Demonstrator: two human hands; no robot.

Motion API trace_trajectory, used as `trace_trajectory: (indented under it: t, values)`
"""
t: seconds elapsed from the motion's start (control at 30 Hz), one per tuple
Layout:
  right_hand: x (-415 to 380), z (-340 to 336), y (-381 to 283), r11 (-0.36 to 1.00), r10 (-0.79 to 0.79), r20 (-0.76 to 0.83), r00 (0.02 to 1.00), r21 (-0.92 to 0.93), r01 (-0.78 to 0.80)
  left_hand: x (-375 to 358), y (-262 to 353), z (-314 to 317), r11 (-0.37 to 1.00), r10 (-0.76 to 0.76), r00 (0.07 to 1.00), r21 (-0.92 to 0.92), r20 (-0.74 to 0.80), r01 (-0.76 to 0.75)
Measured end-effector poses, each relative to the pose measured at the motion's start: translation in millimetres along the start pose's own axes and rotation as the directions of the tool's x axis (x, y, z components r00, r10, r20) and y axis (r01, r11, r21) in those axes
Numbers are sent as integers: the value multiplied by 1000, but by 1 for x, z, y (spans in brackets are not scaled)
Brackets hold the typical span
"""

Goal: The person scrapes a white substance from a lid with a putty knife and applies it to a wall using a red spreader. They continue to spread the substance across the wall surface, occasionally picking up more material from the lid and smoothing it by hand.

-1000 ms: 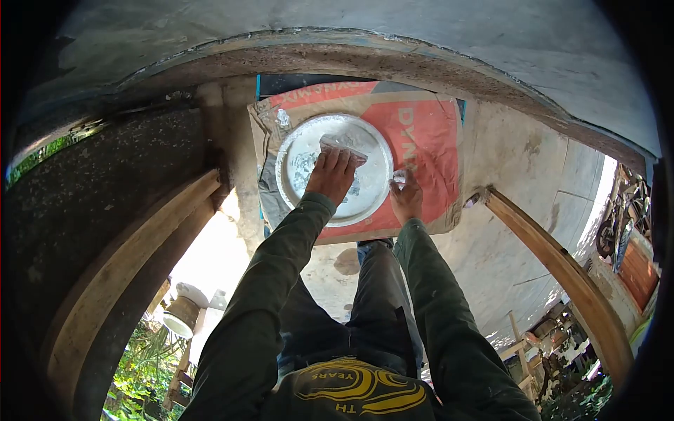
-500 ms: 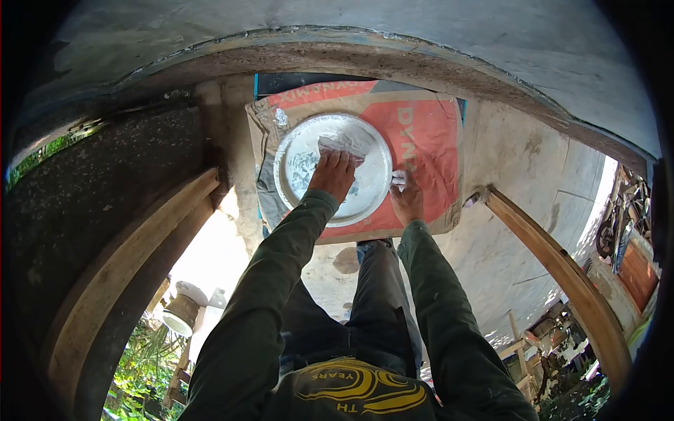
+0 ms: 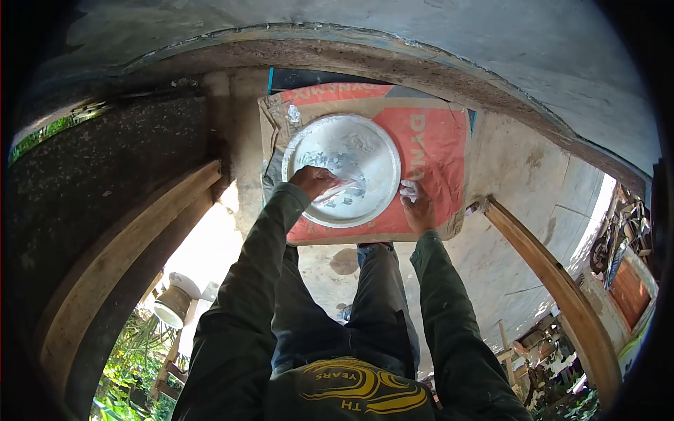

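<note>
A round white dish with grey smudges lies on a red and brown paper sack. Over the left part of the dish, my left hand is closed on a thin pale sheet, which slants down towards the dish's middle. My right hand is beside the dish's right edge, above the sack. Its fingers are curled together and whitish at the tips; whatever they hold, if anything, is too small to name.
Wooden beams stand at the left and right. A grey curved wall edge runs across the top. Below left is a pale bucket; stacked odds and ends fill the far right.
My left hand has moved left and slightly down over the dish with the thin pale sheet. My right hand, the dish and the sack appear a little further right in the view.
</note>
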State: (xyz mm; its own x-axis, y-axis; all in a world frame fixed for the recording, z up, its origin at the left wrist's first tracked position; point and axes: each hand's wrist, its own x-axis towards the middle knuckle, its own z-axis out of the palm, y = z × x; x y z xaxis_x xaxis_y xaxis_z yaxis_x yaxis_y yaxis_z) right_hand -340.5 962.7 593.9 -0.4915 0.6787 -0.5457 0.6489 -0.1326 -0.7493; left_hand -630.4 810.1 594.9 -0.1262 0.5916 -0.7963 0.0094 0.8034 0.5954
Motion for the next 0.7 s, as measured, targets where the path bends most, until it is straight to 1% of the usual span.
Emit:
trace_trajectory:
  t: [0.03,0.07,0.13,0.17,0.2,0.23,0.27,0.33,0.37,0.4,0.43,0.47,0.5,0.53,0.6,0.63,0.67,0.7]
  values:
    - [0,-2,0,1000,-4,8,1000,-5,4,-7,9,-16,970,-43,996,-235,81,61]
    - [-2,-5,-1,999,1,15,1000,-35,-1,-10,8,-29,886,-15,985,-455,170,92]
    - [-7,-8,-2,998,-3,28,1000,-69,5,-10,-5,-44,810,35,984,-582,177,76]
    - [-9,-11,-6,997,18,41,999,-74,-15,-13,-10,-48,807,43,985,-587,166,64]
    - [-12,-14,-10,996,33,54,998,-79,-29,-26,-4,-53,632,44,967,-756,252,169]
    - [-13,-15,-14,992,16,43,999,-125,-10,-40,3,-58,421,74,942,-867,327,268]
    - [-16,-18,-21,995,4,47,999,-95,1,-55,8,-60,360,19,971,-907,240,217]
    - [-21,-25,-47,998,-20,52,998,-57,23,-90,23,-68,246,-57,991,-960,121,131]
    - [-22,-27,-61,998,-30,53,998,-48,32,-108,30,-70,175,-31,999,-984,20,25]
    - [-26,-34,-94,998,50,97,994,-30,-47,-123,36,-73,102,-4,996,-991,-85,-84]
    - [-33,-39,-143,988,-51,63,997,-143,59,-133,37,-77,22,69,973,-974,-222,-224]
    - [-30,-41,-160,960,-216,61,975,-170,223,-143,37,-85,-70,137,924,-934,-357,-351]
    - [-34,-45,-200,923,-280,67,958,-255,288,-159,41,-98,-148,169,906,-919,-387,-365]
    - [-36,-46,-239,896,-338,66,939,-283,343,-175,45,-113,-226,201,888,-901,-414,-370]
    - [-38,-43,-321,828,-485,130,865,-249,502,-204,64,-149,-244,152,814,-819,-561,-519]
    - [-41,-39,-365,799,-532,126,837,-251,546,-219,67,-172,-281,255,757,-795,-602,-538]
    - [-45,-33,-411,706,-620,160,768,-313,635,-232,76,-194,-300,273,728,-775,-629,-557]
    - [-51,-25,-457,599,-692,208,692,-369,710,-246,85,-216,-333,231,656,-692,-718,-640]
